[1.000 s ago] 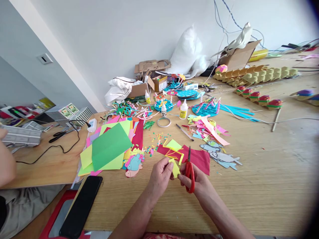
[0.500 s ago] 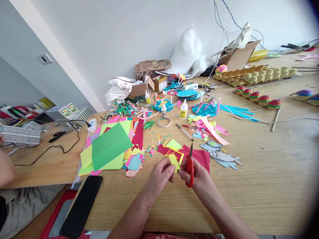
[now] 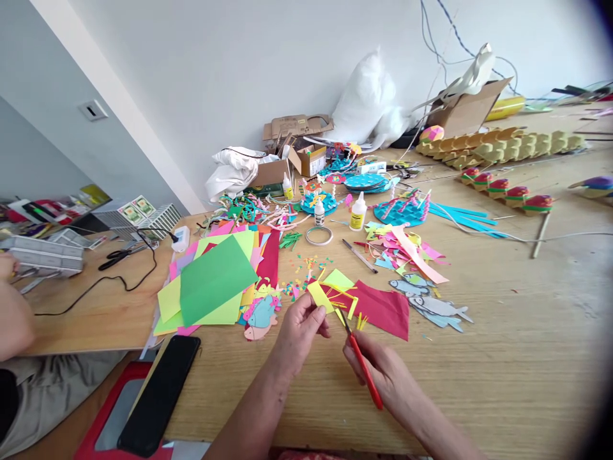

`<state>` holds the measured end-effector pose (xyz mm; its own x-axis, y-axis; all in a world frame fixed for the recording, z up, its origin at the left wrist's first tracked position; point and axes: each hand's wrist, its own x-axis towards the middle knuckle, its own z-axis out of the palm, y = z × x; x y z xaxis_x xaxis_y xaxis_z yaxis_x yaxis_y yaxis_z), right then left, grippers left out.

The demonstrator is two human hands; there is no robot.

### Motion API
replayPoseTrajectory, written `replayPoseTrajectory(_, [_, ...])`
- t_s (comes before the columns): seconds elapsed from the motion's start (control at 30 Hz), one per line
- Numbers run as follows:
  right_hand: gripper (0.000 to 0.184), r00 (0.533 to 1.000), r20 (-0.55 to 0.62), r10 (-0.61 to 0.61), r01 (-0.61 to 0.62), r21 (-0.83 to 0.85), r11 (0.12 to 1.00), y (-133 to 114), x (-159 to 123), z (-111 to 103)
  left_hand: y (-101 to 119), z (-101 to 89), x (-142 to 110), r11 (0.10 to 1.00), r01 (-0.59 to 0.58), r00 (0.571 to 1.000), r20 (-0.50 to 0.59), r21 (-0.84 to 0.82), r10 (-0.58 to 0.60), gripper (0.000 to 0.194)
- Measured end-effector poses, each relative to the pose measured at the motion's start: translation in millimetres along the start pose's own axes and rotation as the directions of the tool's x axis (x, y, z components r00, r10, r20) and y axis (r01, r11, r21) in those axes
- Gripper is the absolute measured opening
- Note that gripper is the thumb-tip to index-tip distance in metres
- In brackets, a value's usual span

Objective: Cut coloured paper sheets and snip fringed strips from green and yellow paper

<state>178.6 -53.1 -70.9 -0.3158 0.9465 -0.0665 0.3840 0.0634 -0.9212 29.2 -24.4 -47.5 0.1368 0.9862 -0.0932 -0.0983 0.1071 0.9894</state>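
My left hand (image 3: 305, 321) pinches a small yellow piece of paper (image 3: 318, 298) between thumb and fingers. In my right hand (image 3: 378, 358) is a pair of red-handled scissors (image 3: 364, 364), its blades pointing up and left at the lower corner of that paper. Just beyond my hands lies a dark red sheet (image 3: 383, 306), with thin yellow paper strips (image 3: 353, 306) and a pale green piece (image 3: 339, 279) on it. Paper fish cutouts lie on both sides, grey-blue fish (image 3: 433, 305) at the right and blue and pink ones (image 3: 262, 314) at the left.
Stacked coloured paper (image 3: 218, 281) lies at the left, above a black phone (image 3: 160, 393). Glue bottles (image 3: 357, 214), a tape roll (image 3: 318, 236), a pen (image 3: 359, 255) and paper scraps (image 3: 407, 246) stand or lie beyond. Another person's arm (image 3: 14, 313) is at the far left.
The scissors have swung from upright to pointing up-left, and their blades are now at the yellow paper. My left hand has tilted the paper and moved slightly left.
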Motion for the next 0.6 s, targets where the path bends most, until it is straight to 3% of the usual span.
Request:
replayPoseTrajectory(0.27, [0.032,1.0,0.029,-0.006,0.009,-0.121,0.993,-6.6,-2.1,1.5,1.8,5.8,-1.7,0.992,0.05,0.999,0.018,-0.113,-0.048,0.022])
replayPoseTrajectory(0.6, [0.033,0.999,0.022,-0.031,0.033,-0.09,0.995,-5.7,-1.1,0.4,-0.1,7.5,-2.2,0.989,0.083,0.996,0.054,-0.126,-0.076,0.023])
